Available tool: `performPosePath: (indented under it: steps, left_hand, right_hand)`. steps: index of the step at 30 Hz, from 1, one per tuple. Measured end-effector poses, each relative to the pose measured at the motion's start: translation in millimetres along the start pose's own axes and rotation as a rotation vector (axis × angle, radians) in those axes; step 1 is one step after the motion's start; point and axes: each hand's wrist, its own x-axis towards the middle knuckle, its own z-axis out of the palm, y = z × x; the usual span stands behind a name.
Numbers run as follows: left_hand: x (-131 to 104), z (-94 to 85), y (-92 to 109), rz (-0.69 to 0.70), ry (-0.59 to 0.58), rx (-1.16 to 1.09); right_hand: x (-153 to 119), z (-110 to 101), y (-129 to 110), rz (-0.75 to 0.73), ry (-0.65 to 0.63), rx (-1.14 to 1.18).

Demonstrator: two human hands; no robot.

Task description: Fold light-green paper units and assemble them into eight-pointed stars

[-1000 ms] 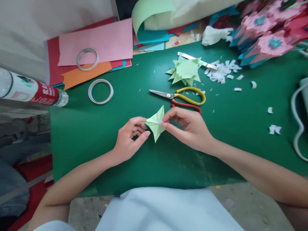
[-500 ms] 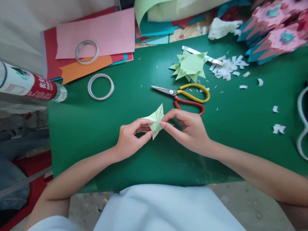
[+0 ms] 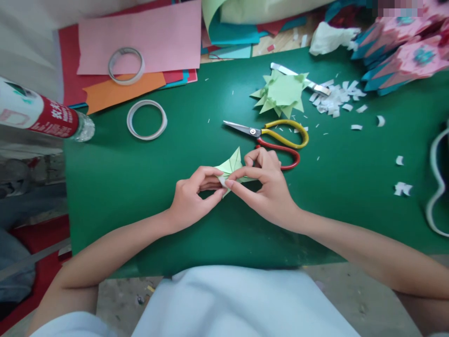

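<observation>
Between my two hands is a small folded piece of light green paper (image 3: pixel 233 162), pointed at its upper end. My left hand (image 3: pixel 192 199) pinches its left side between thumb and fingers. The thumb and index finger of my right hand (image 3: pixel 268 189) close on the paper's middle, hiding part of it. Scissors (image 3: pixel 253 132) with one yellow and one red handle lie just beyond my right hand. Farther back rests a light green paper star shape (image 3: pixel 283 92), with a pair of metal tweezers (image 3: pixel 298 77) partly under it.
White paper scraps (image 3: pixel 336 98) lie by the tweezers. A roll of tape (image 3: pixel 146 120) is at left; another roll (image 3: pixel 126 65) sits on coloured paper sheets (image 3: pixel 168 32). A bottle (image 3: pixel 52 112) lies at the left edge. Pink and blue paper flowers (image 3: pixel 417 61) stand back right.
My right thumb and index finger have shifted slightly left and down over the paper's middle, and the other right fingers have lifted apart. My left hand keeps its pinch.
</observation>
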Motion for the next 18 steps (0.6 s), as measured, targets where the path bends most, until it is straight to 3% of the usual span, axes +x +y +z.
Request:
performPosePath:
  steps: [18]
  left_hand:
    - [-0.9, -0.1, -1.8, -0.045, 0.017, 0.011]
  right_hand:
    - [0.1, 5.3, 1.7, 0.003, 0.067, 0.014]
